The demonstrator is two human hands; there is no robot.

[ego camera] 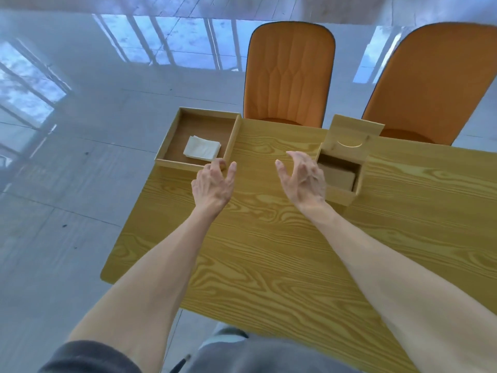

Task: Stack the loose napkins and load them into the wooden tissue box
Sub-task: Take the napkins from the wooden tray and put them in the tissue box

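A small pile of white napkins [202, 151] lies in a shallow wooden tray [235, 138] at the table's far left corner. The wooden tissue box [339, 193] stands to the right, its lid [352, 135] tilted up and back, a slot cut in it; inside I see a tan insert. My left hand [213, 184] hovers at the tray's near right corner, fingers spread, holding nothing. My right hand [302, 179] is raised just left of the tissue box, fingers apart and empty.
The wood-grain table [269, 251] runs from the tray toward me; its left edge drops to a glossy pale floor. Two orange chairs [289, 74] stand behind the far edge. My grey-clad lap shows at the bottom.
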